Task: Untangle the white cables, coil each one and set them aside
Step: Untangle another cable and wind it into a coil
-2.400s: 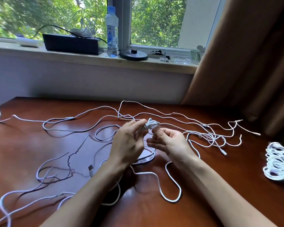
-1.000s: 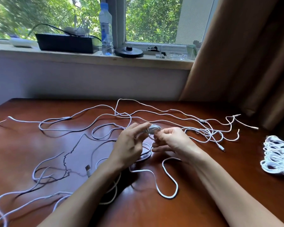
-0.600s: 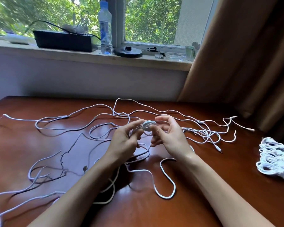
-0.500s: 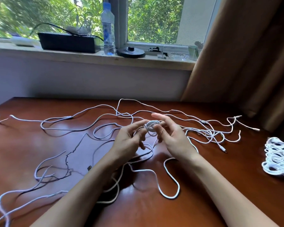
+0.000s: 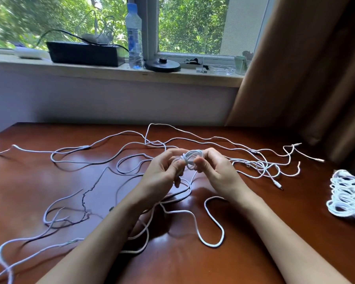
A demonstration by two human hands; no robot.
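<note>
Both the left hand (image 5: 162,174) and right hand (image 5: 218,173) are pinching a small white coiled cable (image 5: 193,158) above the glossy reddish-brown tabletop (image 5: 305,201).

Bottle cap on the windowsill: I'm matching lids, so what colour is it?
Light blue cap; seen best in the head view.

One head-worn wide-angle view, close above the near edge of the glossy reddish-brown wooden table (image 5: 29,181), looking forward and down across it, facing the pale stone window sill (image 5: 70,72) beyond its far edge.
</note>
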